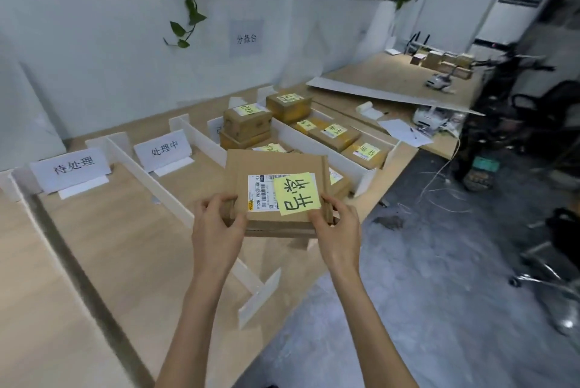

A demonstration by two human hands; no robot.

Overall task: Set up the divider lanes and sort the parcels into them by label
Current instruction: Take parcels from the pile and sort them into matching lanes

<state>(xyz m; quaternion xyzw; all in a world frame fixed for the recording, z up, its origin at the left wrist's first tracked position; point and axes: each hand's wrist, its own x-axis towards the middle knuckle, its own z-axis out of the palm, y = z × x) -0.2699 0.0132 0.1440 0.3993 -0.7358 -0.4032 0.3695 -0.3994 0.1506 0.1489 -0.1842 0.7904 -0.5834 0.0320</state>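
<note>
The table [94,262] is already split by white dividers [147,177] into lanes (paper signs on the left ones), with sorted parcels [248,124] lying farther right. Sorting is the step in hand: a flat parcel [276,174] hangs above the lanes' near ends, with the left hand [216,224] and right hand [335,224] curled round its near corners. The next move probably calls for reading its yellow note [296,194] and choosing the matching lane.

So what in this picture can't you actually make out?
All in the head view:
The third lane's sign is mostly hidden behind the stacked parcels.
The printed label on the held parcel is half covered by the yellow note, and its fine print is too small.
The parcel behind it has its label mostly blocked by the held parcel.
The far boxes are blurred and too small to read.
</note>
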